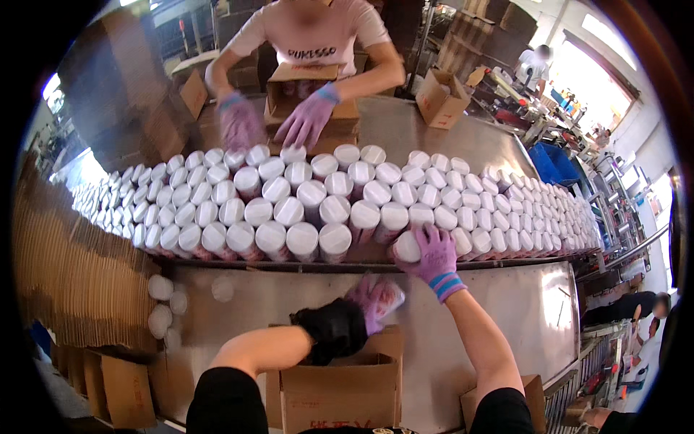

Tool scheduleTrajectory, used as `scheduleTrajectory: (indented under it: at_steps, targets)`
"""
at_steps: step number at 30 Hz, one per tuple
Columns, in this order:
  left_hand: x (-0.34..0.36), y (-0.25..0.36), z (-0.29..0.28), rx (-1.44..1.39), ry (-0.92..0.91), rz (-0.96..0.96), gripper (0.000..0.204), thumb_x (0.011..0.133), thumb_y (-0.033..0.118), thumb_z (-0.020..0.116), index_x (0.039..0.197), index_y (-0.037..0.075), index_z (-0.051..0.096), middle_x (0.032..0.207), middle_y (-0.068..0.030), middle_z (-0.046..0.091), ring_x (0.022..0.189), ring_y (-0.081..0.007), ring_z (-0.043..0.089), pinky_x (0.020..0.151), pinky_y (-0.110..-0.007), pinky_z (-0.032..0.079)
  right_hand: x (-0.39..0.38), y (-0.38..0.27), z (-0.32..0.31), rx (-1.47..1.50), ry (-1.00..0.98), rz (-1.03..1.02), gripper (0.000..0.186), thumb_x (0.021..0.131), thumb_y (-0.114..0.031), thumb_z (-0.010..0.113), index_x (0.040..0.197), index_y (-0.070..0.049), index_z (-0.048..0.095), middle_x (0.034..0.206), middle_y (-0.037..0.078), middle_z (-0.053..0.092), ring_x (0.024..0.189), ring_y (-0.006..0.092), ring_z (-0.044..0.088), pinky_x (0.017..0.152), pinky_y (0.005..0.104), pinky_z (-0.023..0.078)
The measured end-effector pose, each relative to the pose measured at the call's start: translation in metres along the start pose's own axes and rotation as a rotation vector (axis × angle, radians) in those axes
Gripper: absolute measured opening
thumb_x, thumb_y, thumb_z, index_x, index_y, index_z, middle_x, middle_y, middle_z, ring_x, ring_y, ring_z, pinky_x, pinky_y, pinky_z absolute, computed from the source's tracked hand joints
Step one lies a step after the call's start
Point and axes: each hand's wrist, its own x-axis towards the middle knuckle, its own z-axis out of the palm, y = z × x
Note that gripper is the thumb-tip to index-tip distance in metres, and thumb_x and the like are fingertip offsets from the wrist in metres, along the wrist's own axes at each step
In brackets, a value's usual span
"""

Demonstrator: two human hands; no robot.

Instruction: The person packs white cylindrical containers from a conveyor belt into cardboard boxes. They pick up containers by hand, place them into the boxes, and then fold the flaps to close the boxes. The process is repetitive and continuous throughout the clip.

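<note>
My left hand [367, 298], in a purple glove with a black covering over the wrist, is closed around a tilted canister [391, 298] with a whitish, pink-marked side. It is above the far edge of an open cardboard box [340, 396] in front of me. My right hand [436, 254], in a purple glove with a blue cuff band, has its fingers wrapped round a white-lidded canister [406, 247] at the near edge of the long rows. Many more white-lidded canisters [311, 194] stand upright, packed side by side across the middle.
Across from me, a person in purple gloves [309, 119] works at another cardboard box [290, 90]. Flattened cardboard [79, 275] is stacked at left. Several loose white lids [160, 288] lie on the metal table [499, 318]. A blue bin [553, 165] is at far right.
</note>
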Motion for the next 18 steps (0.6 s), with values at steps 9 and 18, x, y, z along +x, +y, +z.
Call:
scheduleTrajectory:
  at_steps: [9, 18]
  targets:
    - [-0.079, 0.039, -0.159, 0.319, -0.489, 0.037, 0.059, 0.065, 0.032, 0.066, 0.117, 0.013, 0.047, 0.103, -0.0149, 0.051, 0.091, -0.0335, 0.054, 0.076, -0.041, 0.045, -0.027, -0.082, -0.102, 0.213, -0.104, -0.435, 0.066, 0.064, -0.051, 0.063, 0.111, -0.007, 0.048, 0.089, 0.007, 0.050, 0.082, 0.0224, 0.051, 0.069, 0.0360, 0.038]
    - [-0.067, -0.017, -0.124, -0.436, -1.050, -0.517, 0.043, 0.078, 0.043, 0.055, 0.106, 0.010, 0.056, 0.089, -0.0041, 0.060, 0.071, -0.0193, 0.055, 0.064, -0.032, 0.046, -0.023, -0.133, -0.070, 0.734, -1.418, -0.483, 0.063, 0.073, -0.048, 0.061, 0.120, -0.008, 0.045, 0.112, 0.014, 0.056, 0.102, 0.0283, 0.053, 0.088, 0.0338, 0.039]
